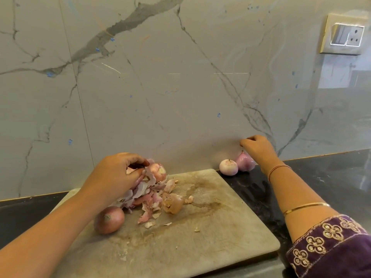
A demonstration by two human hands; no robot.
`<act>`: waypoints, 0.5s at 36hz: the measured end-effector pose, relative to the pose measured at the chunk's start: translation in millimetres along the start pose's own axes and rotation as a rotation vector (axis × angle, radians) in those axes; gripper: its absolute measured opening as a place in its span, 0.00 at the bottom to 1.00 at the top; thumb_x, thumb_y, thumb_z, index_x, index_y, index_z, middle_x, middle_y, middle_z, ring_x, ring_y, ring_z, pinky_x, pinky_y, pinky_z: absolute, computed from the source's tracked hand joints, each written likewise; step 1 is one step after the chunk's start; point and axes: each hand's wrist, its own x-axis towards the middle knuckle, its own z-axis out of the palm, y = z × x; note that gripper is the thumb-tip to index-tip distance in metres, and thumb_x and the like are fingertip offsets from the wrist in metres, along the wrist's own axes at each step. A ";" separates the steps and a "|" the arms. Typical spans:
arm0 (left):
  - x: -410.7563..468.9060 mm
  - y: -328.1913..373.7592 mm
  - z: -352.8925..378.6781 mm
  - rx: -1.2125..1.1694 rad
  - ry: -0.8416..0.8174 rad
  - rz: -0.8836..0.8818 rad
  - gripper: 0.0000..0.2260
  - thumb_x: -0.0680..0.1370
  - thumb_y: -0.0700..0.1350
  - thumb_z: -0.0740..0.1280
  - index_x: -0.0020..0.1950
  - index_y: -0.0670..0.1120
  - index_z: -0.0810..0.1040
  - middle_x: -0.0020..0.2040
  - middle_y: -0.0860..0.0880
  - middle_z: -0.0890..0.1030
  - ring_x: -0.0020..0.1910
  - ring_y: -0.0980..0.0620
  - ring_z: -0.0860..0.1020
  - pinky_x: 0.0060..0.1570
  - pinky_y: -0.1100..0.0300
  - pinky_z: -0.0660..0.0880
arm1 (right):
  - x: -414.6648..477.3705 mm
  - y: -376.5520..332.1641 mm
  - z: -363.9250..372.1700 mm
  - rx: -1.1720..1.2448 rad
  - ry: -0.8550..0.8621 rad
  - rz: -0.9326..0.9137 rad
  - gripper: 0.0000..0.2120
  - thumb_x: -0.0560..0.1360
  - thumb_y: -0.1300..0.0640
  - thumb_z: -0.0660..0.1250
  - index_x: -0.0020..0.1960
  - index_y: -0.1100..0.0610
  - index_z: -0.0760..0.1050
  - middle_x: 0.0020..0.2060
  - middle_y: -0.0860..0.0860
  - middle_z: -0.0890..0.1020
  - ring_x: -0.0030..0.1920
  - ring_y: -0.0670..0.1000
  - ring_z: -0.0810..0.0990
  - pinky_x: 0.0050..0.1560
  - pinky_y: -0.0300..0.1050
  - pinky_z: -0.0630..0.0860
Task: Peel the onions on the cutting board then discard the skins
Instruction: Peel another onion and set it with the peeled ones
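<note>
- A grey marble-look wall with dark veins rises behind a dark stone surface (331,177); I look down on it from the head camera.
- A worn, stained cutting board (200,237) lies on the surface, in front of me.
- My left hand (118,173) reaches to the board's far left, fingers curled into a heap of skins (146,197) and gripping a bunch beside a partly peeled onion (158,171).
- An unpeeled onion (109,219) sits near my left forearm; an empty husk (172,202) lies just right of the heap.
- Two peeled onions (228,167) rest off the board, against the wall.
- My right hand (257,147) hovers above them, fingers curled; I cannot tell whether it pinches anything.
- My judgement: peeling is partway through. To do it well, I would take the heap in one firm bunch, sweep up the loose flakes, and keep the unpeeled onion from rolling.
- A metal switch and socket plate (344,35) sits at the upper right. I can read no writing, label or brand anywhere.
</note>
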 end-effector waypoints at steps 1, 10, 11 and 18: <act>0.5 -0.8 -0.4 -0.001 0.004 -0.001 0.07 0.75 0.44 0.70 0.52 0.53 0.83 0.45 0.59 0.80 0.45 0.61 0.76 0.43 0.73 0.68 | -0.5 -0.5 1.1 -0.012 0.022 -0.037 0.12 0.76 0.56 0.62 0.57 0.60 0.75 0.55 0.59 0.79 0.55 0.59 0.75 0.58 0.57 0.74; 8.1 -11.1 -5.6 0.010 0.115 -0.039 0.09 0.76 0.40 0.68 0.53 0.51 0.82 0.48 0.56 0.80 0.45 0.59 0.75 0.43 0.68 0.69 | -48.2 -49.5 27.8 0.070 -0.153 -0.609 0.07 0.79 0.58 0.63 0.56 0.53 0.74 0.54 0.52 0.76 0.46 0.42 0.75 0.43 0.28 0.70; 8.1 -13.1 -8.0 0.017 0.137 -0.051 0.09 0.76 0.41 0.68 0.54 0.51 0.82 0.49 0.55 0.80 0.46 0.57 0.76 0.45 0.65 0.71 | -59.9 -59.2 33.9 0.074 -0.243 -0.642 0.08 0.79 0.57 0.63 0.57 0.53 0.74 0.53 0.51 0.77 0.46 0.42 0.75 0.42 0.28 0.71; 12.1 -22.8 -13.8 0.024 0.254 -0.122 0.08 0.77 0.41 0.67 0.54 0.50 0.82 0.52 0.53 0.81 0.46 0.55 0.76 0.45 0.61 0.70 | -138.5 -102.8 60.5 -0.056 -0.794 -0.838 0.11 0.79 0.52 0.64 0.61 0.52 0.74 0.52 0.47 0.80 0.50 0.45 0.78 0.47 0.32 0.74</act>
